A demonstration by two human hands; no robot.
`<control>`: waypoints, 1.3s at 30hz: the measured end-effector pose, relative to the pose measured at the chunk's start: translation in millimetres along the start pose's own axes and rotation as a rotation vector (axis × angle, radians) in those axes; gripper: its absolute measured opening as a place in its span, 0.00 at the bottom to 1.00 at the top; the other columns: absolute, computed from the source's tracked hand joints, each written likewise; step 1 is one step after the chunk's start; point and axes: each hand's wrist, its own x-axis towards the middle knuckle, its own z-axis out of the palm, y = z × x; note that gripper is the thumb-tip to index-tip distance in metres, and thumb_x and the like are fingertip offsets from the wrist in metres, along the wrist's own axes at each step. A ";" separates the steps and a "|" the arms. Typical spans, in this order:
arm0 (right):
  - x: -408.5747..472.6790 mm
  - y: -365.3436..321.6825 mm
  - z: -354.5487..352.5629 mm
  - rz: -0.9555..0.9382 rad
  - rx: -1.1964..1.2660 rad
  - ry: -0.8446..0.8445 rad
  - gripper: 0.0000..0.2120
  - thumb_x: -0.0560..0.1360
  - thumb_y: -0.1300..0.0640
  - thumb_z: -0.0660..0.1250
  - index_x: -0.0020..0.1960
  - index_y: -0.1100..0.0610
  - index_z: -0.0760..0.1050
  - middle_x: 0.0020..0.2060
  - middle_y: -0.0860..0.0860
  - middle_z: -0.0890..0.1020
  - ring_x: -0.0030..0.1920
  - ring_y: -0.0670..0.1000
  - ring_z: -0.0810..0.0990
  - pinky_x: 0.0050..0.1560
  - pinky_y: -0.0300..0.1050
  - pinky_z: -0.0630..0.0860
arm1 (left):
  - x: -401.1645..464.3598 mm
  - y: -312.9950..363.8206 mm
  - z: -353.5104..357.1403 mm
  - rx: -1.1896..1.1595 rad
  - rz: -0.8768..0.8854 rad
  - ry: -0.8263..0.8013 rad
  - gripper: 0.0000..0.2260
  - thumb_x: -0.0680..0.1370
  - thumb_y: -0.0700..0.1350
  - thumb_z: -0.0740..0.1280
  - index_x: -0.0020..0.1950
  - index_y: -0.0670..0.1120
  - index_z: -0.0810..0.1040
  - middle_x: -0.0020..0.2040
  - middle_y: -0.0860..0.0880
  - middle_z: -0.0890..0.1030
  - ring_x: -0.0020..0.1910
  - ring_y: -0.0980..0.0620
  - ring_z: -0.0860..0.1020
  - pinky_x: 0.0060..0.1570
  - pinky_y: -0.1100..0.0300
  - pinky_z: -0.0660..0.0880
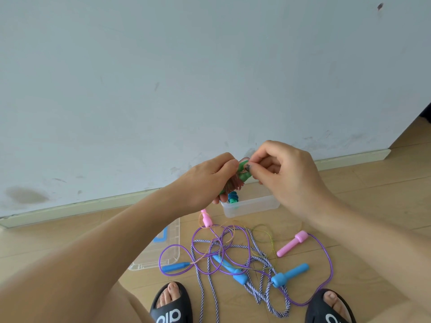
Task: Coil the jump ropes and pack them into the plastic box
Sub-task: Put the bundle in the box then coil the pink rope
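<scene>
At the left, on the wooden floor [384,187], lies a clear plastic lid with a blue latch [161,250]. The left hand [205,183] grasps a coiled reddish jump rope with green handles [235,183], held above the floor; the right hand [284,171] pinches the coil's top with its fingertips. Just beyond and below them sits a clear rectangular plastic box [250,205] holding a coiled blue-and-green rope [232,198]. Nearer, loose ropes tangle together: a purple rope with pink handles [326,264], a blue-and-white striped rope with blue handles [256,292], and a thin yellowish cord [265,231]. Two black slippers [171,306] frame the near edge.
</scene>
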 end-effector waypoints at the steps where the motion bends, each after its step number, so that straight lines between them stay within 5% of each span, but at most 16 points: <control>1: -0.2 -0.3 0.9 0.014 -0.001 -0.003 0.06 0.74 0.62 0.73 0.40 0.56 0.79 0.32 0.47 0.81 0.31 0.45 0.79 0.35 0.36 0.74 | 0.2 -0.4 0.5 -0.017 -0.010 -0.005 0.14 0.83 0.53 0.53 0.48 0.48 0.75 0.43 0.50 0.84 0.33 0.51 0.79 0.42 0.54 0.78; 6: -1.2 -3.0 -0.9 0.110 0.057 -0.019 0.06 0.74 0.61 0.73 0.40 0.54 0.79 0.31 0.47 0.82 0.30 0.45 0.78 0.34 0.37 0.75 | -0.1 0.0 0.7 -0.069 -0.017 0.000 0.15 0.84 0.52 0.53 0.48 0.47 0.75 0.44 0.49 0.85 0.33 0.51 0.79 0.38 0.56 0.76; 15: -1.5 -3.2 -5.4 0.363 0.258 0.002 0.04 0.75 0.61 0.71 0.42 0.59 0.80 0.29 0.51 0.83 0.30 0.49 0.79 0.37 0.40 0.77 | -3.4 2.4 3.0 0.101 0.051 0.038 0.13 0.83 0.55 0.53 0.47 0.54 0.74 0.40 0.50 0.83 0.36 0.53 0.79 0.50 0.47 0.78; 21: -3.0 -1.7 -3.3 0.525 0.440 -0.022 0.04 0.76 0.63 0.70 0.43 0.62 0.80 0.31 0.54 0.83 0.34 0.51 0.80 0.43 0.45 0.78 | -4.8 2.8 3.4 0.195 0.072 0.073 0.12 0.83 0.54 0.52 0.47 0.54 0.72 0.33 0.56 0.80 0.32 0.59 0.74 0.40 0.58 0.74; 28: 0.1 -6.2 -7.5 0.728 0.694 -0.090 0.02 0.76 0.68 0.69 0.44 0.64 0.78 0.37 0.57 0.81 0.34 0.48 0.81 0.37 0.37 0.80 | -6.3 1.1 5.4 0.236 0.088 0.085 0.11 0.83 0.54 0.53 0.48 0.53 0.72 0.37 0.54 0.81 0.40 0.49 0.79 0.47 0.45 0.77; 35: -4.3 -3.7 -1.0 0.518 0.404 -0.025 0.02 0.75 0.65 0.72 0.44 0.63 0.79 0.35 0.56 0.85 0.37 0.53 0.84 0.48 0.48 0.82 | -2.5 0.6 3.8 0.202 0.065 0.090 0.12 0.82 0.54 0.53 0.49 0.52 0.72 0.41 0.52 0.82 0.40 0.48 0.79 0.48 0.44 0.78; 39: -12.0 -7.8 -0.9 0.284 0.117 0.000 0.04 0.75 0.63 0.71 0.42 0.57 0.80 0.33 0.50 0.86 0.37 0.47 0.85 0.41 0.38 0.79 | -0.9 -0.4 3.3 0.146 0.044 0.076 0.12 0.82 0.55 0.52 0.48 0.53 0.73 0.42 0.51 0.84 0.38 0.51 0.79 0.50 0.45 0.78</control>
